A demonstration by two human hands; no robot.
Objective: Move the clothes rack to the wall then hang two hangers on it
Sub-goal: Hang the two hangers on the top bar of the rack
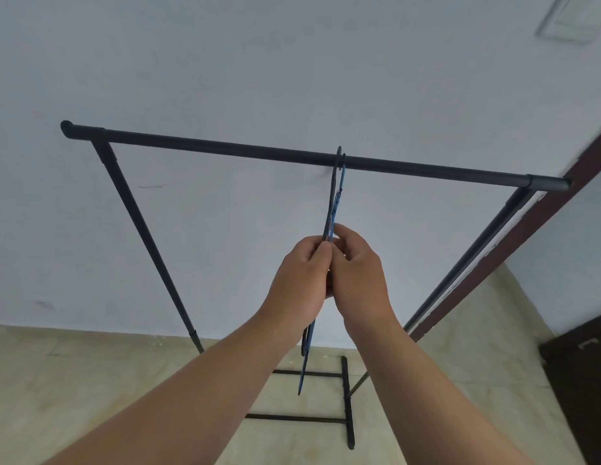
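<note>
Clothes rack (225, 150) stands right up against the pale wall (258, 62), black top bar running from approx 10 o'clock w/ a slight downward slant over to 3 o'clock. Left upright drops from the bar's left end twd 7 o'clock and meets the beige tiled floor (57, 380).

Left hand (300, 283) is raised at center, just below the bar, fingers curled together and pinched on the hangers from the left side. Between the two hands sit the two hangers, seen edge-on & pressed flat against each other: black hanger (330, 209) on the left, blue hanger (336, 204) touching it on the right. Both hooks are over the top bar at approx 12 o'clock from the hands, a bit right of the bar's middle. Their lower ends poke out under the wrists twd 6 o'clock, blue tip lowest.

Right hand (357, 280) mirrors the left, thumb & fingertips closed on the hangers from the right, knuckles touching the left hand's. Can't tell which hand grips which hanger, they overlap.

Rack's base bars (347, 397) lie on the floor at 6 o'clock. Right upright slants down from 3 o'clock, just beside a dark brown door frame (560, 203) at the right edge.
</note>
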